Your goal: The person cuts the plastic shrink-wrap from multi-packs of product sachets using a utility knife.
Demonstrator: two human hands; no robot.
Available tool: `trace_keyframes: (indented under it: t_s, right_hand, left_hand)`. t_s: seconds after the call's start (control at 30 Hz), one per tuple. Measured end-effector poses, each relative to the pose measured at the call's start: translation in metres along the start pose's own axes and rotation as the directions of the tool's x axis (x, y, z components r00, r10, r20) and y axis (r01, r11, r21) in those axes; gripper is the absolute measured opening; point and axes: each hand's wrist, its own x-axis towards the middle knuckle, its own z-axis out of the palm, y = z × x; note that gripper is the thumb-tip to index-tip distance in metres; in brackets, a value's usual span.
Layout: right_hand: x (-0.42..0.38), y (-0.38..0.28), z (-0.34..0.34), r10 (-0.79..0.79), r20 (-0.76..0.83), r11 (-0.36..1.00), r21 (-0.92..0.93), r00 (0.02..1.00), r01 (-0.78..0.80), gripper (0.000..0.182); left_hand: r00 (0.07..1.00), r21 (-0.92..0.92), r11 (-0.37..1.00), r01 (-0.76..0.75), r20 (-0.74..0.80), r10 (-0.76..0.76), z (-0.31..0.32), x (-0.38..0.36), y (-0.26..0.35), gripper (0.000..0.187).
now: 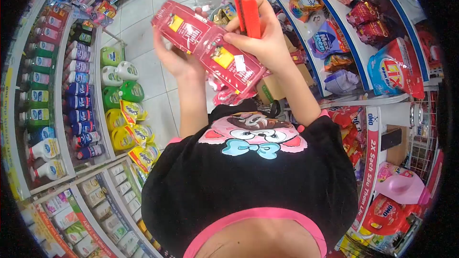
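Two red packs with yellow labels, joined or pressed end to end, are held up in front of my chest. My left hand (pixel 174 59) grips the upper-left pack (pixel 181 26) from its left side and below. The lower-right pack (pixel 232 64) bears a small white sticker. Over its upper edge, my right hand (pixel 263 36) is closed round a red-handled tool (pixel 251 16), held upright, with its thumb resting against the packs. The far end of the tool is dark and its kind is unclear.
Shelves of bottles (pixel 81 100) line the left side. Detergent bags (pixel 392 69) fill the right shelves. A cardboard box (pixel 272 88) and loose packs lie on the floor beyond my hands. White floor tiles (pixel 138 16) show at the upper left.
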Motion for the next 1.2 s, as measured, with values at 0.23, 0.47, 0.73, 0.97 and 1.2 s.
trace_keyframes:
  t_s: [0.23,0.47,0.73,0.97,1.2]
  right_hand:
    - [0.017,0.030,0.000,0.124,-0.072,0.990,0.071,0.990,-0.119,0.041]
    - [-0.003,0.056,-0.039,0.269,-0.270,0.954,0.207,0.924,-0.218,0.038]
    - [-0.036,0.069,-0.058,0.378,-0.339,0.924,0.077,0.862,-0.375,0.024]
    - [-0.074,0.002,-0.048,0.134,-0.170,0.930,-0.318,0.976,-0.183,0.028]
    - [-0.061,-0.018,-0.021,-0.200,0.167,0.414,-0.879,0.965,0.238,0.039]
  left_hand:
    - [0.970,-0.505,0.843,0.186,0.232,-0.075,-0.071,0.026,-0.093,0.076]
    - [0.972,-0.442,0.866,0.234,0.096,-0.213,-0.039,0.031,-0.081,0.064]
    - [0.969,-0.139,0.990,0.002,-0.244,-0.036,0.000,0.032,-0.052,0.013]
    - [0.877,0.147,0.908,-0.393,-0.236,0.418,0.023,0.014,-0.011,0.018]
    - [0.730,0.202,0.745,-0.636,-0.155,0.665,0.023,-0.003,0.016,0.030]
